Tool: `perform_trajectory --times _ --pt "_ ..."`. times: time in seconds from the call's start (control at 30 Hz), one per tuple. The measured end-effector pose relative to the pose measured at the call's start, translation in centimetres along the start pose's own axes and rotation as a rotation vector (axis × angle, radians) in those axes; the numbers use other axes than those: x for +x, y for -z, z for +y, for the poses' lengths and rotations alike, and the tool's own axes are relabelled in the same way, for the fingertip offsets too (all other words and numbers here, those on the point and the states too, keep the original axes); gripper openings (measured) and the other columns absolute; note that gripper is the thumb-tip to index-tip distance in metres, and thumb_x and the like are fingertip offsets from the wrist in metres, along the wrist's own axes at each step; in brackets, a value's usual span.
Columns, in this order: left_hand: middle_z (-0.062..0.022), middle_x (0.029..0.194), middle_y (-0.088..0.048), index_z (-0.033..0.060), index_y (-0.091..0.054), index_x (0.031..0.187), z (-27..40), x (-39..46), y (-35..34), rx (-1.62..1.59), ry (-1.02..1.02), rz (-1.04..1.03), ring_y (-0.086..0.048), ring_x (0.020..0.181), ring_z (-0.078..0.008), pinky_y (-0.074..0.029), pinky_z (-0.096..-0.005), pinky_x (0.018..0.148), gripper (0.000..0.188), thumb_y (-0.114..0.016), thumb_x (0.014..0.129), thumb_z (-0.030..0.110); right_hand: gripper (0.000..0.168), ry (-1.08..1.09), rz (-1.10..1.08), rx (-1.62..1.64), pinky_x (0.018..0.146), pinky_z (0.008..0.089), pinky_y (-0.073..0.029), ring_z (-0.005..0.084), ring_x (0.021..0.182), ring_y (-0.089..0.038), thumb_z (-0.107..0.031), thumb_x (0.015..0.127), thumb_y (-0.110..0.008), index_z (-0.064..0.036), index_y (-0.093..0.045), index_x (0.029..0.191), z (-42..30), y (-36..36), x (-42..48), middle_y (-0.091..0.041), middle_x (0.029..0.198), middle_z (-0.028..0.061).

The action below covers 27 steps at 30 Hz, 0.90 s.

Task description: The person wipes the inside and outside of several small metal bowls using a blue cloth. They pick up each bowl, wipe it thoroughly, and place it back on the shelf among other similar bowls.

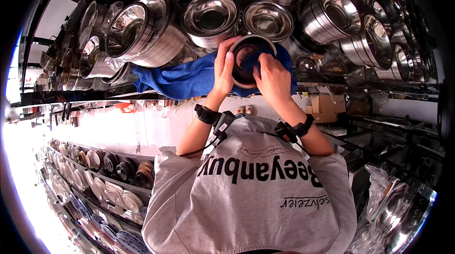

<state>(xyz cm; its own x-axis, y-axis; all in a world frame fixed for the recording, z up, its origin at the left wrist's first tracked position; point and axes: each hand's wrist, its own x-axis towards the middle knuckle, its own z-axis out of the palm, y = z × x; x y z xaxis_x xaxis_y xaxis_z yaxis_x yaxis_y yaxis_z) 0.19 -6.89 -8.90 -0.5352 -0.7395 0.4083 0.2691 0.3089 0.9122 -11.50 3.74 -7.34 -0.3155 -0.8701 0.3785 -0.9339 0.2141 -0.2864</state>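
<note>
A round metal bowl point(245, 82) is tilted with its opening towards me, in front of the shelf of stacked bowls. My left hand point(224, 65) grips its left rim and side, thumb at the edge. Inside the bowl, my right hand point(273, 76) pinches a bunched part of a blue cloth point(188, 78) against the inner wall. The rest of this cloth, or a second one, lies under and behind the bowl and spreads left along the shelf edge; the bowl hides where the parts join. Black bands with small boxes sit on both wrists.
Stacks of stainless steel basins point(209, 37) stand just behind the bowl, with leaning stacks point(156, 40) to the left and more point(320, 22) to the right. The dark shelf edge point(89, 97) runs across. Racks of plates point(131, 200) are at lower left, cardboard boxes point(325, 106) at right.
</note>
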Motion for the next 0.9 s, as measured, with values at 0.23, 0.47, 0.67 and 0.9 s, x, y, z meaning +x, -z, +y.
perform_trajectory --times 0.23,0.47,0.67,0.9 --pt "-0.0177 0.135 -0.057 0.0002 -0.045 0.140 -0.1 0.0 0.4 0.055 0.015 -0.030 -0.052 0.127 -0.0275 -0.035 -0.0374 0.111 0.055 -0.034 0.106 0.041 0.022 0.033 0.186 0.221 0.067 0.0435 -0.053 0.0369 0.081 -0.064 -0.013 0.090 -0.063 -0.001 -0.047 0.099 -1.2 -2.4 3.4 -0.059 0.089 0.0173" --pt "-0.0156 0.135 -0.054 -0.0004 -0.046 0.139 -0.6 0.1 0.7 -0.025 0.032 -0.040 -0.051 0.126 -0.0258 -0.035 -0.0369 0.111 0.054 -0.034 0.106 0.040 0.023 0.047 -0.096 0.599 0.071 0.0482 -0.052 0.0369 0.087 -0.065 -0.017 0.086 -0.068 -0.005 -0.052 0.099 -0.9 -1.7 0.7 -0.063 0.090 0.0147" --pt "-0.0145 0.130 -0.059 -0.0011 -0.050 0.135 -0.5 0.5 0.5 -0.075 0.063 -0.038 -0.055 0.122 -0.0228 -0.039 -0.0350 0.107 0.046 -0.036 0.107 0.033 0.021 0.026 -0.015 0.108 0.065 0.0414 -0.053 0.0294 0.080 -0.064 -0.014 0.080 -0.072 -0.009 -0.055 0.092 0.4 0.7 -0.2 -0.057 0.084 0.0080" --pt "-0.0143 0.132 -0.059 -0.0007 -0.049 0.137 -0.7 0.2 0.6 -0.064 0.078 -0.039 -0.053 0.125 -0.0231 -0.036 -0.0358 0.110 0.049 -0.036 0.106 0.036 0.018 0.040 0.279 0.092 0.068 0.0434 -0.050 0.0326 0.083 -0.062 -0.011 0.085 -0.069 -0.007 -0.056 0.097 0.5 -1.6 3.0 -0.058 0.086 0.0117"
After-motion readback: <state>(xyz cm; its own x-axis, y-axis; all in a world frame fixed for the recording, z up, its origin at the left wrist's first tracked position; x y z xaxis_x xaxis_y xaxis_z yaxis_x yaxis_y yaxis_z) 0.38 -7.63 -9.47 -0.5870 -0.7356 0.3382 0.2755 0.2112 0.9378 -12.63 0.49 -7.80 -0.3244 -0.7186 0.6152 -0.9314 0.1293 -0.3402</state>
